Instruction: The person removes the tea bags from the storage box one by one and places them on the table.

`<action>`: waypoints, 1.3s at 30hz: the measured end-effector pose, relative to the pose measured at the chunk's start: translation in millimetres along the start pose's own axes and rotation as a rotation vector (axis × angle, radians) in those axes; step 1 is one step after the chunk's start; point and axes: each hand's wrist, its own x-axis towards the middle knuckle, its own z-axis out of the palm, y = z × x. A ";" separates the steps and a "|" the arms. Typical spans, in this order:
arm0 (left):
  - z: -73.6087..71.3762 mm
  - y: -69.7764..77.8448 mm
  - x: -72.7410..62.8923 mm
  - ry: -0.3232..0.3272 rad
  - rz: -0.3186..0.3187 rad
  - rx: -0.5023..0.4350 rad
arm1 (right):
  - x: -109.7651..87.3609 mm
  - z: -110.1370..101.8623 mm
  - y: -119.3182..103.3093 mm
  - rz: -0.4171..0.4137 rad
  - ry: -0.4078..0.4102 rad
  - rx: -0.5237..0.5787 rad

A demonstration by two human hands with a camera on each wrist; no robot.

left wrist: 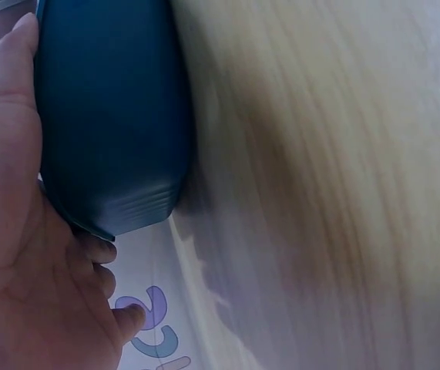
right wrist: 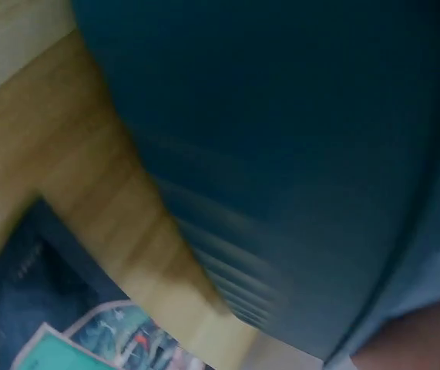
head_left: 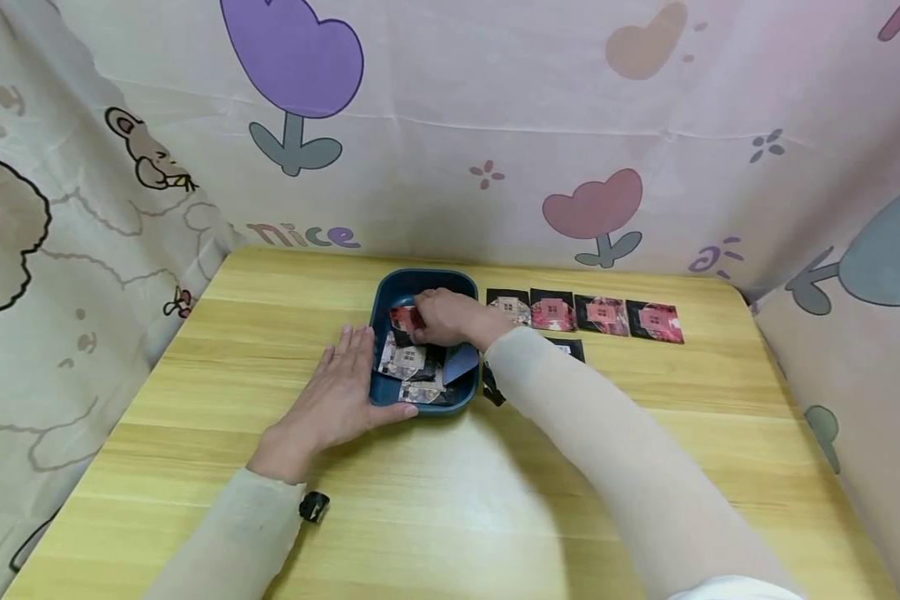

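A dark blue plastic bin (head_left: 420, 273) stands on the table, with several small printed packets (head_left: 403, 360) lying inside. My right hand (head_left: 450, 317) reaches into it and pinches a red-and-black packet (head_left: 403, 321) near the back left. My left hand (head_left: 337, 392) rests against the bin's left side, fingers straight and thumb along the front rim. In the left wrist view, that hand (left wrist: 27, 223) touches the rim beside the bin's outer wall (left wrist: 112, 108). The right wrist view mostly shows the bin's wall (right wrist: 297, 169); the right fingertips are hidden there.
Right of the bin, several packets (head_left: 602, 315) lie in a row along the table's back. Another dark packet (head_left: 568, 348) lies in front of them, partly covered by the right sleeve (head_left: 570, 417). A patterned curtain (head_left: 435, 150) hangs behind the table.
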 end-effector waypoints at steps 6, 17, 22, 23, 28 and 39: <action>0.8 0.4 0.4 0.007 0.004 -0.008 | 0.2 3.9 0.5 -0.002 -0.026 0.021; 0.2 0.5 -0.5 0.010 0.004 -0.027 | -8.9 0.1 -6.1 0.007 -0.130 0.029; 0.8 0.4 -0.3 0.005 0.004 -0.032 | -8.3 1.8 -6.5 0.032 -0.135 0.006; 1.0 0.5 -0.2 0.005 0.005 -0.031 | -8.2 2.3 -6.4 0.037 -0.132 -0.001; 1.3 0.0 0.0 0.006 0.006 -0.032 | -6.8 4.2 -6.5 0.061 -0.122 -0.009; 1.8 -0.4 -0.3 0.005 0.005 -0.035 | -3.3 5.2 -7.4 0.098 -0.111 0.023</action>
